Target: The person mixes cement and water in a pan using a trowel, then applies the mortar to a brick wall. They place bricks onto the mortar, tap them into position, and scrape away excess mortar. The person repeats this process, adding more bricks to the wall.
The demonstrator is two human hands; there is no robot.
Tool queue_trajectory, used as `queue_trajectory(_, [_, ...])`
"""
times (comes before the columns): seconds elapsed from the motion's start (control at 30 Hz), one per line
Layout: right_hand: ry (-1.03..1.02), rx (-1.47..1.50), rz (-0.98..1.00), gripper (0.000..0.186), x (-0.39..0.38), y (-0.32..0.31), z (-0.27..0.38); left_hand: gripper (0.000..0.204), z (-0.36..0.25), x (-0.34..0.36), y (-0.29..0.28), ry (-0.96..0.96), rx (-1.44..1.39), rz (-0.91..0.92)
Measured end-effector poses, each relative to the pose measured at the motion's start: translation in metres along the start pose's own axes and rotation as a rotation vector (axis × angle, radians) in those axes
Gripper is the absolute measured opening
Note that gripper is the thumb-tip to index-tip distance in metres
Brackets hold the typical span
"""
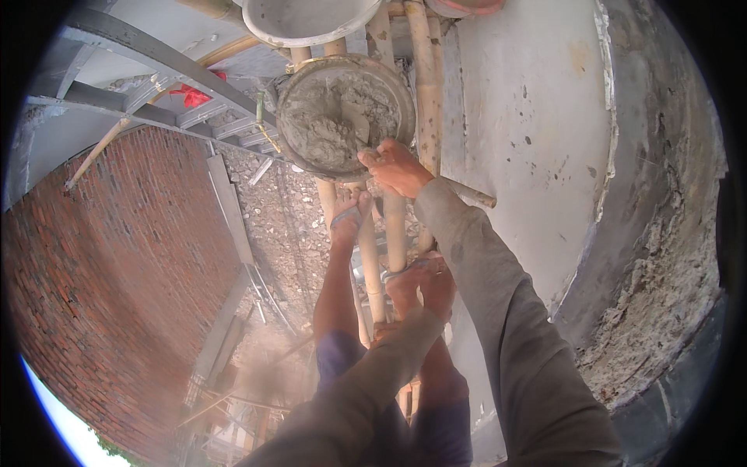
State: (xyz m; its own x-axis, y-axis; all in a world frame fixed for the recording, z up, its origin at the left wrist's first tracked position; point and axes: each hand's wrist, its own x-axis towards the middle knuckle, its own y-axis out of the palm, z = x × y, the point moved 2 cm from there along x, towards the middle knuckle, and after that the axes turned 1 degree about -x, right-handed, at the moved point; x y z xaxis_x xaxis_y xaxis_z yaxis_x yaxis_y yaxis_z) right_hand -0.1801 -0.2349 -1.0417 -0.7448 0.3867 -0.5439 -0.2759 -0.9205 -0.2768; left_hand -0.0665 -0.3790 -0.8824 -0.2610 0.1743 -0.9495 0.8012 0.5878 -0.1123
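My right hand (393, 169) is closed on a trowel handle at the lower right rim of a round bucket of wet grey mortar (323, 117); the blade sits in the mortar. The bucket rests on bamboo poles (428, 86). Lower down, my left hand (437, 289) is beside my right foot and the poles, beyond the sleeve's cuff; its fingers are unclear. My left foot (348, 216), in a sandal, stands on the bamboo.
A white basin (311, 39) is above the bucket. Metal framework (171, 70) with a red cloth (192, 93) is at upper left. A brick wall (109, 288) curves at left; rubble (272, 218) lies below. A plastered grey surface (521, 156) runs along the right.
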Motion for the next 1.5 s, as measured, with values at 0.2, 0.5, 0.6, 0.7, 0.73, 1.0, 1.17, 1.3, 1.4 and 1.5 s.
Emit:
queue_trajectory(0.2, [-0.041, 0.035, -0.116, 0.023, -0.070, -0.034, 0.000, 0.028, 0.010, 0.002, 0.005, -0.193, -0.421, -0.002])
queue_trajectory(0.5, [-0.086, -0.616, -0.213, 0.029, -0.080, -0.052, 0.071, 0.029, 0.024, 0.017, 0.001, 0.018, -0.137, 0.064])
queue_trajectory(0.6, [-0.058, -0.646, -0.093, 0.026, -0.063, -0.060, 0.082, 0.031, 0.014, 0.009, 0.002, -0.197, -0.330, 0.054])
queue_trajectory(0.7, [0.019, -0.792, -0.064, 0.030, -0.052, -0.077, 0.096, 0.031, -0.001, 0.001, -0.001, -0.213, -0.341, 0.007])
queue_trajectory(0.73, [0.043, -0.825, -0.082, 0.029, -0.053, -0.086, 0.100, 0.031, -0.004, 0.001, -0.003, -0.197, -0.345, -0.007])
queue_trajectory(1.0, [-0.239, -0.985, -0.169, 0.016, -0.048, -0.084, 0.109, 0.025, 0.036, 0.015, 0.005, -0.146, -0.631, -0.019])
queue_trajectory(1.17, [-0.154, -1.005, 0.013, 0.020, 0.002, 0.001, 0.090, 0.026, 0.047, 0.028, -0.013, 0.324, 0.540, -0.132])
queue_trajectory(1.3, [-0.153, -1.243, 0.201, 0.022, -0.065, -0.002, 0.096, 0.027, 0.034, 0.010, -0.015, 0.392, 0.843, -0.035])
queue_trajectory(1.4, [-0.132, -1.230, 0.174, 0.021, -0.101, -0.039, 0.120, 0.026, 0.015, 0.004, -0.020, 0.492, 0.841, -0.070])
queue_trajectory(1.5, [-0.012, -1.175, -0.021, 0.016, -0.105, -0.071, 0.140, 0.020, 0.011, 0.007, -0.013, -0.029, -0.150, -0.057])
